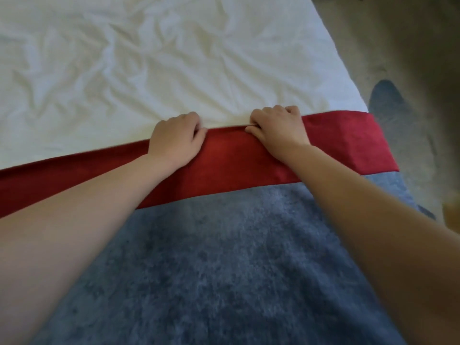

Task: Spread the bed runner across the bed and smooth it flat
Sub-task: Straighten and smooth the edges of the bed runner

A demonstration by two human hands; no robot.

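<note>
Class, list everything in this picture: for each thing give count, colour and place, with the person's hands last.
Bed sheet: one, white, wrinkled, upper part of the picture.
Bed runner: one, blue-grey plush with a red far band, nearer than the sheet.
Floor: one, grey-brown, right of the sheet.
Dark shape: one, blue-grey, on the floor; too blurred to name.
Left hand: one, gripping the red band's far edge.
Right hand: one, gripping that edge further right.

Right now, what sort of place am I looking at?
Probably a bedroom, perhaps a hotel room: a bed with a wrinkled white sheet, a red-bordered blue bed runner gripped at its far edge by the left hand and right hand, and a greyish floor alongside.
</note>
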